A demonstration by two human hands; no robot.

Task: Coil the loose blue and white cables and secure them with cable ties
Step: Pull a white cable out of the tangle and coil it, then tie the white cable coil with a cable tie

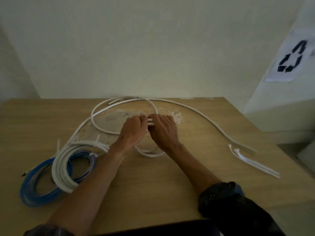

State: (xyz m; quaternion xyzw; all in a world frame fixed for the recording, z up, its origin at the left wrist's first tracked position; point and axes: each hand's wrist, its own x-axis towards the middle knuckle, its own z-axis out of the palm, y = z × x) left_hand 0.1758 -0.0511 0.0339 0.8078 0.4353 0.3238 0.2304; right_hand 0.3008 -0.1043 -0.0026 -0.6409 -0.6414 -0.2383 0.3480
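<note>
At the middle of the desk (pixel 153 188), strands of the loose white cable (pixel 150 121) are bunched and clasped by the left grip (pixel 132 132) and right grip (pixel 163 132), set side by side; the rest is looped beyond them.

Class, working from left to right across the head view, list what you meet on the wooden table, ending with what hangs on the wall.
Blue coiled cable → left hand → right hand, both gripping the loose white cable → bundle of white plastic cable ties → paper sheet with black recycling symbol.
</note>
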